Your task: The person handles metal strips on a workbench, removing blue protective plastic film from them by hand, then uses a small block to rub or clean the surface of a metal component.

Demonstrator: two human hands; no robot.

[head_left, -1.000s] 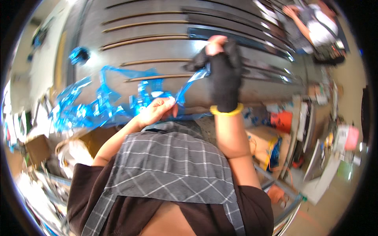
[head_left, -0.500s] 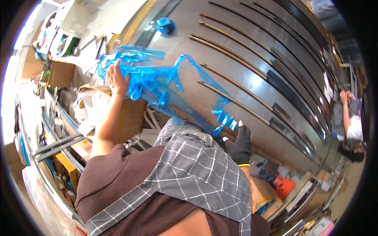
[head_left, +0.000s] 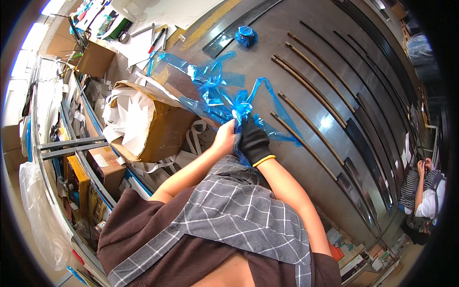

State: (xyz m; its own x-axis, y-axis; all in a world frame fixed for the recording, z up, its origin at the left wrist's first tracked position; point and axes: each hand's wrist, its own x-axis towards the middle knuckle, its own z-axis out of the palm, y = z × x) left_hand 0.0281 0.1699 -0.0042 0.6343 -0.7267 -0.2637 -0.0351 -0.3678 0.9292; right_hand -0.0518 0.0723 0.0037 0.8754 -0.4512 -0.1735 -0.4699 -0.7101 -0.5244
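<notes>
A crumpled sheet of blue plastic film (head_left: 210, 95) spreads over the near edge of the dark metal table (head_left: 306, 162). My bare left hand (head_left: 224, 137) is closed on a gathered part of it, thumb up. Right beside it, my right hand (head_left: 253, 141), in a black glove with a yellow cuff, grips the same bunched film; its fingertips are partly hidden by the film. Loose tails of film trail to the far left and out to the right. A small blue-wrapped bundle (head_left: 246, 36) sits farther back on the table.
Several long brown and black strips (head_left: 315, 88) lie across the table to the right. A cardboard box (head_left: 165, 131) with white material stands at the left, near metal shelving (head_left: 71, 146). Pens and scissors-like tools lie at the far left. Another person (head_left: 428, 191) works at the far right.
My hands, far apart before, have come together in front of me. The left, formerly spread on the film, now grips it; the film is gathered between both hands. The view has shifted.
</notes>
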